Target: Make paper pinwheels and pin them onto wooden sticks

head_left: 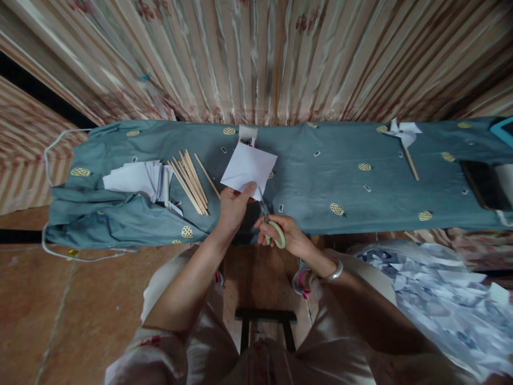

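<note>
My left hand (pixel 235 206) pinches the lower edge of a white square sheet of paper (pixel 249 164), its thumb on top. In my right hand (pixel 285 234) is a pair of scissors (pixel 276 234) with pale green handles, my fingers through the loops. The scissor blades point up and touch the paper's lower corner. Just behind the sheet, partly covered by it, stands a small open box (pixel 247 140) with small dark items inside. To the left of my left hand lie several thin wooden sticks (pixel 191 182).
A stack of white paper (pixel 138 179) and a white-handled cutter (pixel 166 187) lie at the left of the cloth-covered table (pixel 312 182). Toward the right are a paper pinwheel on a stick (pixel 404 133) and a dark phone (pixel 483 184). A heap of white paper pieces (pixel 444 299) is at lower right.
</note>
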Tool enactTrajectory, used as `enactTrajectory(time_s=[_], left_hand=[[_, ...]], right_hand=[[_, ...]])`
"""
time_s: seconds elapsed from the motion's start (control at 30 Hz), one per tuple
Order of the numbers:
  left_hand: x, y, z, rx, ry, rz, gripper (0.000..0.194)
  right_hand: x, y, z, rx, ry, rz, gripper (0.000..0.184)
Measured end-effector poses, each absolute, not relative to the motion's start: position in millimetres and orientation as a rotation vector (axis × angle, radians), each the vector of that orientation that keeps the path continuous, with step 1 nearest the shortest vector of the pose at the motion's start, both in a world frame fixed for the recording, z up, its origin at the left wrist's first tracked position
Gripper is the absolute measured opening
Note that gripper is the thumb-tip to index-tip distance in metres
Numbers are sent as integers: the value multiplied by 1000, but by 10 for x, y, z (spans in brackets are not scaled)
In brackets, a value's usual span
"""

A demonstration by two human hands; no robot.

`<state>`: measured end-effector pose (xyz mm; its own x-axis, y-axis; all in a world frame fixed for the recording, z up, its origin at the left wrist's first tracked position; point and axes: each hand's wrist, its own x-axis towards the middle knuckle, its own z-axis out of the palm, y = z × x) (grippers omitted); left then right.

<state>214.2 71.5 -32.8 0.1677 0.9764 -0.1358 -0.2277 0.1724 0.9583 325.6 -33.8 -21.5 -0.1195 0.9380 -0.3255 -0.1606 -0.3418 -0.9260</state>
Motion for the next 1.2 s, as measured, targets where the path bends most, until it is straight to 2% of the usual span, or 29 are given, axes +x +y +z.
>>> enactTrajectory(time_s=[1.2], left_hand=[[2148, 701, -284, 977, 1003, 1062, 22]], right_hand=[[3209, -328, -315, -1360, -1011, 1469, 37]])
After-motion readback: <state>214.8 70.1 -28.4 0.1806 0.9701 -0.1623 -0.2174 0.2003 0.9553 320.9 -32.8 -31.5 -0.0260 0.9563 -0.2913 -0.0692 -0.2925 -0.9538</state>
